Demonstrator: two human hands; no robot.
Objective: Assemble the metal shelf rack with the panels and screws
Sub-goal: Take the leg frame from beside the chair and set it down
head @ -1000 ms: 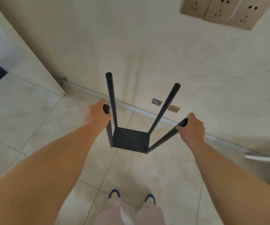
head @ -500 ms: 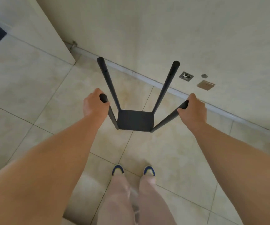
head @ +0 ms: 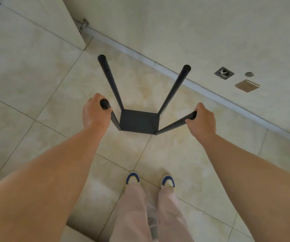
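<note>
- The rack stands upright on the floor in front of your shoes, near the wall: one dark panel low down, four posts rising from its corners.
- Your left hand is wrapped round the top of the near-left post; your right hand is curled round the top of the near-right post. Both grips are closed firmly on the metal.
- The far-left post and far-right post are free, each showing a small hole near its top.
- Over the last second your hands have kept the same hold, while the view has tipped down: the wall sockets have left the top of the picture, and more floor and your legs now show. The rack looks lower and closer to the floor tiles.
- That suggests you are setting it down or steadying it. With only one panel visible, the holes up top likely await another panel; no screws or spare panels are in sight.
- A pipe runs along the wall's foot.
</note>
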